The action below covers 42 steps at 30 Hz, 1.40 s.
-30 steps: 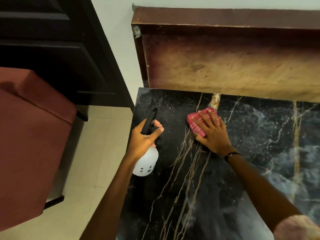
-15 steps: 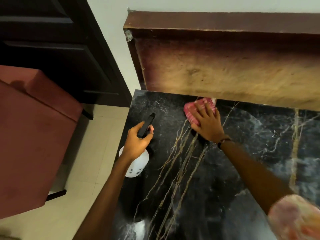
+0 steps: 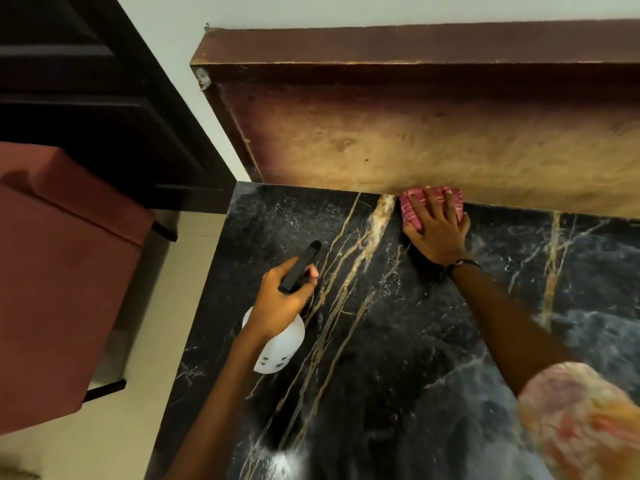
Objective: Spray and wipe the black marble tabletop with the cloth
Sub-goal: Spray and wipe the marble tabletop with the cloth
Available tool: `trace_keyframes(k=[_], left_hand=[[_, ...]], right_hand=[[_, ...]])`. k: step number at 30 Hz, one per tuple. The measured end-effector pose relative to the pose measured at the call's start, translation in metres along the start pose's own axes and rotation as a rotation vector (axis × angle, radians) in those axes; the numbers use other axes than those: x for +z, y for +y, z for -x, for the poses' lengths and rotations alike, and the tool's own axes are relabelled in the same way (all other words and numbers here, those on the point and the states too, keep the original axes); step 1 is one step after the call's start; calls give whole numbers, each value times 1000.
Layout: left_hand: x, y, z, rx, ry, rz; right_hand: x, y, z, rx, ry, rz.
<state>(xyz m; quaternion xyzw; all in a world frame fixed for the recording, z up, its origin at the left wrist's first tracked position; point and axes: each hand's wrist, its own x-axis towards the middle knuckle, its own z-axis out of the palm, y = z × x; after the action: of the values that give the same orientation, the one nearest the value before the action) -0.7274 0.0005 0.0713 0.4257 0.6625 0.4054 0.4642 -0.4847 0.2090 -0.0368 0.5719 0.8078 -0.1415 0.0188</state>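
Head: flat right hand [image 3: 437,233] presses ribbed cloth [image 3: 412,209].

- Left hand [image 3: 280,299], centre-left of the frame, curls its fingers around something, forearm running to the bottom edge.
- Right hand [image 3: 437,233], upper centre, lies flat with fingers spread, wrist banded, arm reaching from lower right.

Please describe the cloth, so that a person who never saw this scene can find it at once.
Find the black marble tabletop, then its far edge under the brown wooden panel. There the right hand presses flat on the cloth. It is the only pink, folded, striped thing on the marble.
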Motion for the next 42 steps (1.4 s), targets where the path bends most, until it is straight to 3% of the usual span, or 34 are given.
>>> trace_keyframes(k=[5, 9, 14, 20, 26, 32, 36, 42], left_hand=[[20, 13, 10, -64, 17, 57], [30, 9, 13, -102, 13, 51], [35, 6, 25, -108, 23, 70], [37, 0, 52, -127, 23, 89], [36, -5, 71, -156, 54, 108], [33, -5, 84, -193, 58, 178], [32, -7, 93, -188, 57, 180], [31, -17, 104, -185, 85, 161]], right_hand=[[24, -27, 50, -239, 46, 47], [38, 3, 120, -355, 55, 94], [19, 51, 120, -168, 50, 96], [13, 7, 68, 17, 12, 0], [45, -53, 128, -297, 71, 16], [53, -6, 204, -525, 65, 111], [42, -2, 169, -404, 53, 73], [44, -78, 109, -211, 31, -18]])
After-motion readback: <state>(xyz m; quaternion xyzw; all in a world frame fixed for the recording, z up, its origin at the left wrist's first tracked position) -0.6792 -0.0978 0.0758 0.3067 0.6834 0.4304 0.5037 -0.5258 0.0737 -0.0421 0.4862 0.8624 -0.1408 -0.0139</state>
